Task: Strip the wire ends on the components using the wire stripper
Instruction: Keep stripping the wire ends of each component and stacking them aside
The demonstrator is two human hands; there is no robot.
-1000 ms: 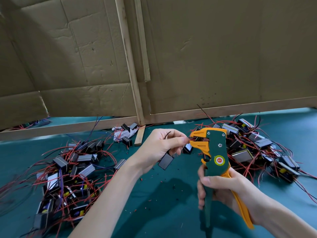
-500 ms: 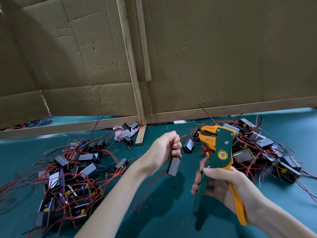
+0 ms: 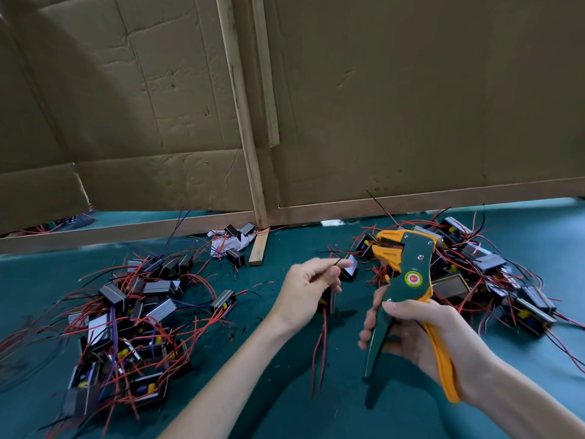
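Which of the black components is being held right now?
The component gripped in the left hand, red wires dangling below it; the others lie in piles on the table.

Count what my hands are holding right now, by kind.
wire stripper: 1, gripped in the right hand
component: 1, held in the left hand, red wires hanging below
Total: 2

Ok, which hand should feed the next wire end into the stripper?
Left. The left hand pinches a black wire and holds a component, with the wire tip pointing toward the head of the wire stripper. The right hand is wrapped round the stripper's handles, so it is probably best kept for squeezing.
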